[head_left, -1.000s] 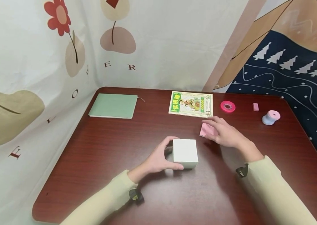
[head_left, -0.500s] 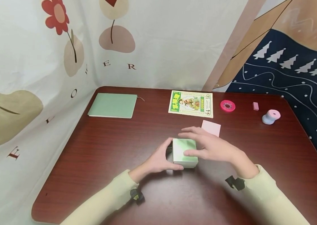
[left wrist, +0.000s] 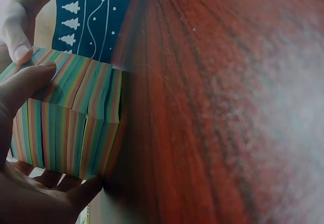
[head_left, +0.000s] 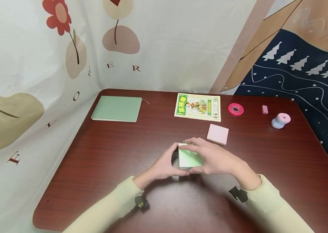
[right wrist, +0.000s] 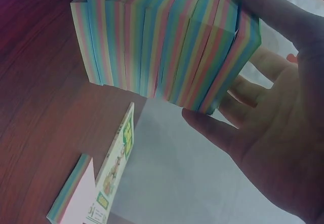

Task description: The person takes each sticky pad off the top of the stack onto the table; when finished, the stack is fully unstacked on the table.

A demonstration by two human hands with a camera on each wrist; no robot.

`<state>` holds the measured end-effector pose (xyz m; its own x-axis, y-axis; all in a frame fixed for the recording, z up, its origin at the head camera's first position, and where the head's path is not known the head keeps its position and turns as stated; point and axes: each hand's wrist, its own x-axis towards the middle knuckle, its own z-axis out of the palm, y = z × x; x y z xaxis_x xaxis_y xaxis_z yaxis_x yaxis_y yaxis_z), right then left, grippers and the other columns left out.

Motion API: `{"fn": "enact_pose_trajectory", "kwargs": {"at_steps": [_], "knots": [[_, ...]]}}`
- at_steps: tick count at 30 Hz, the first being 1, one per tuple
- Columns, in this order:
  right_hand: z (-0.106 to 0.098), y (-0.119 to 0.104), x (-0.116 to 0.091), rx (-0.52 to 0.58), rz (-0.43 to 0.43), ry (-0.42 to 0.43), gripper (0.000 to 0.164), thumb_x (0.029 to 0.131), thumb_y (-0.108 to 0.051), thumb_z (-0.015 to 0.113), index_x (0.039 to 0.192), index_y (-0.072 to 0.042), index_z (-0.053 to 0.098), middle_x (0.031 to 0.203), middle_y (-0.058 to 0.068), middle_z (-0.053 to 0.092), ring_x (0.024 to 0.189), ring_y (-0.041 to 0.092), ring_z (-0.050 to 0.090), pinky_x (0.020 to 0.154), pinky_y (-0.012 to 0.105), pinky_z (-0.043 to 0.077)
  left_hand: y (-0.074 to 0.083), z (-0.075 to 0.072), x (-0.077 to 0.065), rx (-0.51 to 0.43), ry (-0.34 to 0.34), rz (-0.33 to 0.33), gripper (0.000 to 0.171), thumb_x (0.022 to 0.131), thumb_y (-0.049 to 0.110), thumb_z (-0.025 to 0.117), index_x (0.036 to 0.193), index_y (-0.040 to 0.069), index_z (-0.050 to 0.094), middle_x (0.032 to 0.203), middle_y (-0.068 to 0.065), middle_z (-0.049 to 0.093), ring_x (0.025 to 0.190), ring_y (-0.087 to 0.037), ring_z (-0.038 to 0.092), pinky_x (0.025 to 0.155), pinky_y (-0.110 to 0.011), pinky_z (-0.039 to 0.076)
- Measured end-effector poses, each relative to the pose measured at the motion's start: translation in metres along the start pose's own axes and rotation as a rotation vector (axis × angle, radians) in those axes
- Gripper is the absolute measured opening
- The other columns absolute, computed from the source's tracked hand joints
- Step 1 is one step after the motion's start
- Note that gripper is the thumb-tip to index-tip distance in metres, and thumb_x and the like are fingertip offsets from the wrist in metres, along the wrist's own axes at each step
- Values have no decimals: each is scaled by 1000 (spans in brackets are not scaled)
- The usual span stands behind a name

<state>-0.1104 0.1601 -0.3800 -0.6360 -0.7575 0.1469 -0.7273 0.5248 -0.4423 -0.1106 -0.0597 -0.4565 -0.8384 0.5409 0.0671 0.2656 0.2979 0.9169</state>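
Note:
A tall stack of sticky note pads (head_left: 188, 156), its top looking pale green, stands on the table between both hands. Striped edges in blue, yellow and pink show on the stack (left wrist: 61, 127) in the left wrist view. My left hand (head_left: 163, 165) grips it from the left, thumb on the near side and fingers on the far side. From the right, my right hand (head_left: 220, 158) holds the upper part, with thumb and fingers on opposite sides (right wrist: 157, 51) of the stack. A single pink-topped sticky note pad (head_left: 217, 134) lies just beyond the right hand, touched by neither.
Along the back of the brown table (head_left: 117, 155) lie a green notebook (head_left: 116, 108), a green-and-yellow printed card (head_left: 197, 107), a pink ring-shaped roll (head_left: 235, 109) and a small pink block (head_left: 264, 109). A blue-and-pink spool-shaped object (head_left: 280, 120) stands at right.
My right hand has left the pink pad and come left onto the stack's top, then settled its thumb and fingers round the upper sides. The left hand has kept its hold.

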Motion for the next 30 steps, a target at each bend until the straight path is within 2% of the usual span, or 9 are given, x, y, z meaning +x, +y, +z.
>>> {"fn": "enact_pose_trajectory", "kwargs": {"at_steps": [12,18,23,30], "knots": [[-4,-1,1,-11,30,12,69,73,-34,85,134,-17,60,133,-3,52,116,13,50,88,32,48,-2,0,1,7,0,7,86,65,24,92,137,21,43,129,7,54,121,-14,49,107,-40,36],[-23,6,-7,40,97,49,71,73,-30,87,137,-19,58,136,-2,51,117,16,50,89,37,49,-3,0,2,14,-2,21,87,65,24,92,136,18,44,127,7,56,121,-13,50,108,-38,36],[-43,30,-23,23,229,85,74,73,-30,86,139,-21,54,137,0,50,114,18,48,84,39,50,-4,1,2,-4,-5,24,87,64,22,93,135,15,45,124,5,58,119,-12,51,106,-37,38],[-55,88,-57,31,427,174,67,72,-22,88,131,-13,58,130,7,53,109,25,49,84,47,46,-3,1,3,-11,3,17,87,63,20,94,135,14,45,123,3,58,118,-14,52,106,-39,38]]}}
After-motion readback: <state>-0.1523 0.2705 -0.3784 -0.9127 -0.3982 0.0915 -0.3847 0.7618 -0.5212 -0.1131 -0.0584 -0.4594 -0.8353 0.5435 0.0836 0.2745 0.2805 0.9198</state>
